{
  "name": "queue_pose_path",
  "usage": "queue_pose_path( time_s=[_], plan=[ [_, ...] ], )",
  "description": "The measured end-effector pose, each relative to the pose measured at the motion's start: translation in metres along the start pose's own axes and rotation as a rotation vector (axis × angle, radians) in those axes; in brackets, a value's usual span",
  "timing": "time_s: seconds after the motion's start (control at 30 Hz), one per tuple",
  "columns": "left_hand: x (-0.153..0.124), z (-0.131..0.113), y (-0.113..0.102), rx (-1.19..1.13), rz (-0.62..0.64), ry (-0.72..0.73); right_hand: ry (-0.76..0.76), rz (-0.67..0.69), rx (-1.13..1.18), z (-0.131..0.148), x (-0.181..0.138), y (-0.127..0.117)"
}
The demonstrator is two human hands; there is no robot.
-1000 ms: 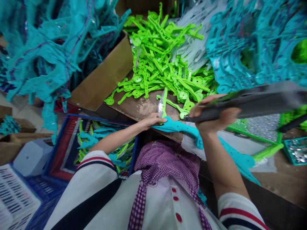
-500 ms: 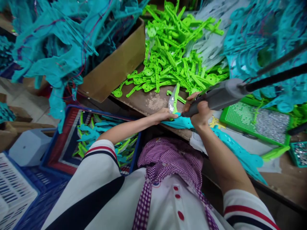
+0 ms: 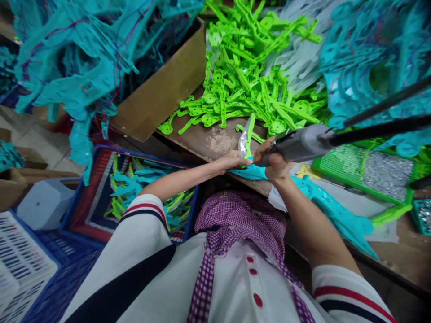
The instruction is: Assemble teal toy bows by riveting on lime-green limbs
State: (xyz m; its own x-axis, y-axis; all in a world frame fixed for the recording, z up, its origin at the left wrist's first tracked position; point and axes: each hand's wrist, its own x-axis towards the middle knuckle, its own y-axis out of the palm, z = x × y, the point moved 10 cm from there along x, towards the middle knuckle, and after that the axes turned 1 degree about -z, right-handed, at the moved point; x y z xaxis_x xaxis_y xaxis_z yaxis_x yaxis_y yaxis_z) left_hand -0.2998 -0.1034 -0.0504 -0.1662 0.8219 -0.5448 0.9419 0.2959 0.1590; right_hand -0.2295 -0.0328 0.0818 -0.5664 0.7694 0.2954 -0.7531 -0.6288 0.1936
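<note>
Right, the right hand [image 3: 274, 162] has its grip wrapped tight round the grey power tool [image 3: 301, 143]. The tool's nose points toward nine o'clock and down at the teal plastic part [image 3: 251, 172], and the tip is hidden behind the fingers. A dark cord [image 3: 380, 130] runs off the tool's back end toward three o'clock.

Just beside it, at nine o'clock, the left hand [image 3: 232, 160] lies on the near end of that teal plastic part. Its fingertips sit at the foot of a green strip [image 3: 249, 134] that sticks up toward twelve. Whether this grip pinches or only presses down, I cannot tell.

The teal plastic part lies along the front edge of the desk [image 3: 215, 141], stretching away toward four o'clock. A small yellow piece [image 3: 305, 170] sits just beside the right hand at three. Beyond that is a green tray [image 3: 363, 168] full of small silvery bits.

At twelve o'clock there's a big green pile [image 3: 249, 72] of moulded pieces spilling over the desk. A cardboard box [image 3: 161, 94] stands at ten o'clock, with teal mouldings [image 3: 77, 58] hanging above it. More teal shows at two o'clock.

Down off the desk at eight o'clock, a blue crate [image 3: 94, 202] holds mixed teal and green pieces. A white crate [image 3: 20, 264] sits further out the same way.
</note>
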Motion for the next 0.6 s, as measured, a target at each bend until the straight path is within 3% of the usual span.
queue_pose_path(
  time_s=[0.1,0.2,0.27,0.37,0.4,0.5,0.6],
  plan=[
    [0.001,0.0,-0.002,-0.007,0.022,-0.019,0.002,-0.05,0.059,0.014,0.007,-0.007],
    [-0.008,0.002,-0.006,-0.09,0.031,0.002,-0.06,-0.26,0.108,0.047,0.016,-0.049],
    [-0.021,0.002,-0.02,-0.108,-0.079,0.111,-0.19,-0.427,0.062,0.078,0.018,-0.094],
    [-0.06,0.002,-0.052,0.098,-0.418,0.33,-0.375,-0.645,-0.113,0.109,0.015,-0.167],
    [-0.071,0.003,-0.054,0.225,-0.464,0.367,-0.404,-0.717,-0.162,0.111,0.014,-0.191],
    [-0.083,0.011,-0.044,0.461,-0.394,0.391,-0.416,-0.855,-0.228,0.097,0.019,-0.25],
    [-0.077,0.016,-0.043,0.456,-0.336,0.339,-0.425,-0.842,-0.246,0.075,0.038,-0.278]
  ],
)
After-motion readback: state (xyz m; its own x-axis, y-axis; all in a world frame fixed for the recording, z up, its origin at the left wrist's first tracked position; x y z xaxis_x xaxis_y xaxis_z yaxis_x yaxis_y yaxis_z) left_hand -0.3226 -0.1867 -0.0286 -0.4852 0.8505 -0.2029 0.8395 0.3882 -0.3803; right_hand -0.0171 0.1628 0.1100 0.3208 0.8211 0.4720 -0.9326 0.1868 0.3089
